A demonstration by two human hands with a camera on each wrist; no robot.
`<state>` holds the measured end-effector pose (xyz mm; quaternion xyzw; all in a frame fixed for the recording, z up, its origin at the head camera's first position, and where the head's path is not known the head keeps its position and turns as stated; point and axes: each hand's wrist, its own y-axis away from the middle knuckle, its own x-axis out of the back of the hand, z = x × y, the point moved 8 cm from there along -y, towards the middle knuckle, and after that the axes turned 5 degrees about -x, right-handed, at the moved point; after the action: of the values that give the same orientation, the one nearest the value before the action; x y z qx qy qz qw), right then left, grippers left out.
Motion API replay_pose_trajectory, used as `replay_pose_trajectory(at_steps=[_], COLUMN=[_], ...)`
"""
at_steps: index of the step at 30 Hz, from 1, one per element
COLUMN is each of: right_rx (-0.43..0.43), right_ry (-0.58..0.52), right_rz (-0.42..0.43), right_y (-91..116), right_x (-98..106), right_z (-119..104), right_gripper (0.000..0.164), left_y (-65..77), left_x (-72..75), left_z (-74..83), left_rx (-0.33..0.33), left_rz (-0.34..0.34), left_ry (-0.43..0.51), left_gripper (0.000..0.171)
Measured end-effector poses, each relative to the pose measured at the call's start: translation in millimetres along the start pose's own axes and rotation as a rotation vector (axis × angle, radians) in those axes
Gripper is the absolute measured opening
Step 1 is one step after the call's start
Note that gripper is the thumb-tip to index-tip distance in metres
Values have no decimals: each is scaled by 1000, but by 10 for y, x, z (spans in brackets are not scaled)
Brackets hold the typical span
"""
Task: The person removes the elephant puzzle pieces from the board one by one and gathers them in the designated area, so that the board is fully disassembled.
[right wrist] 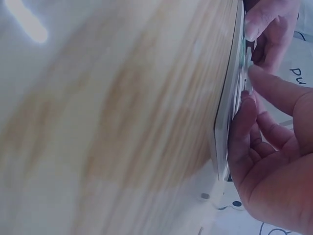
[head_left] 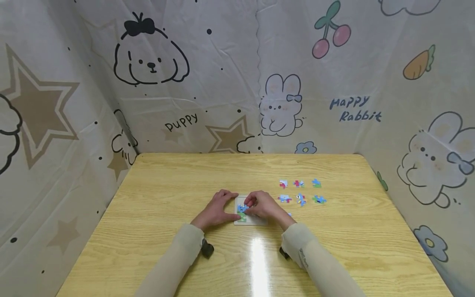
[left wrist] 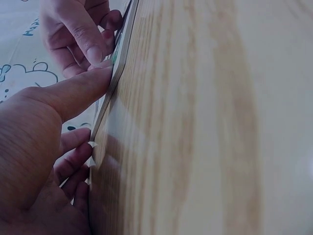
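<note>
A small pale puzzle tray (head_left: 256,220) lies on the table, with a green puzzle piece (head_left: 242,218) in its lower left corner. Just above that piece, a blue puzzle piece (head_left: 242,208) is pinched between the thumb and fingers of my right hand (head_left: 261,203), low over the tray. My left hand (head_left: 217,211) is spread along the tray's left side. Its thumb presses the rim near the green piece, and a fingertip touches the upper left corner. In the right wrist view, the right fingertips (right wrist: 248,105) are right at the tray's surface.
Right of the tray, two rows of loose puzzle pieces (head_left: 301,199) lie on the wooden table (head_left: 167,181). One more piece (head_left: 290,214) peeks out from behind my right wrist. Patterned cloth (head_left: 230,49) hangs behind the table and along both sides.
</note>
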<state>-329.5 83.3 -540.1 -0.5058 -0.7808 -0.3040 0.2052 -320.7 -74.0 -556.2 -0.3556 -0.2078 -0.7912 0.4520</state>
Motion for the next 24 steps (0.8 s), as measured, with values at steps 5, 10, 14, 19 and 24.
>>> replay_pose_trajectory(at_steps=[5, 10, 14, 19, 24], right_rx=[-4, -18, -16, 7, 20], right_ry=[-9, -11, -7, -10, -12], right_rz=[-5, -13, -16, -13, -10], right_y=[12, 27, 56, 102, 142], right_x=[4, 22, 57, 130, 221], right_z=[15, 50, 64, 63, 102], right_gripper=[19, 19, 18, 18, 17], left_y=[5, 15, 22, 26, 11], left_x=[-16, -22, -13, -11, -3], left_z=[-21, -36, -22, -26, -9], left_rx=[9, 26, 23, 40, 36], left_rz=[-11, -16, -14, -19, -21], left_ry=[-9, -7, 2, -9, -6], left_gripper=[78, 78, 80, 80, 81])
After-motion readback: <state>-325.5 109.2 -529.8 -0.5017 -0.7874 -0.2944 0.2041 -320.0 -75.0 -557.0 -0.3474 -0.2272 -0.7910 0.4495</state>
